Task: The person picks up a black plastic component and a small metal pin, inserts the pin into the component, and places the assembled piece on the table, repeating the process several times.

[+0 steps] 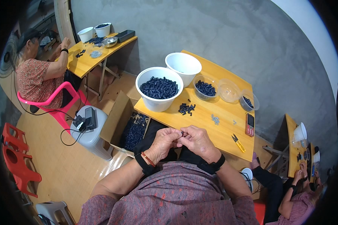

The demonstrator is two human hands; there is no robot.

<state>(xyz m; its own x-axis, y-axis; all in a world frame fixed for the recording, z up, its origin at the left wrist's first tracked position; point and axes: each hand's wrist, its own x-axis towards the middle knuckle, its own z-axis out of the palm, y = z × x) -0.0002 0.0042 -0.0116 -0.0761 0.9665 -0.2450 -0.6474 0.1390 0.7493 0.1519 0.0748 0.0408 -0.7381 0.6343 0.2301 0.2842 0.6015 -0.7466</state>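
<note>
My left hand [163, 144] and my right hand [198, 141] meet at the fingertips, just off the near edge of the wooden table [199, 119]. Both are closed in a pinch around a small black piece [182, 133], mostly covered by the fingers. Ahead of them lies a loose pile of short black tubular pieces [186, 109]. To its right is a small heap of silvery metal bits [215, 119], with a few more bits [234, 122] farther right. Yellow-handled thread snips [238, 143] rest near the table's right edge.
White buckets [157, 103] [183, 62] stand at the table's left, one full of black pieces. Clear bowls [229, 91] and a red phone [250, 125] sit to the right. An open carton [114, 116] holds more pieces. People work at tables left [41, 78] and right [298, 204].
</note>
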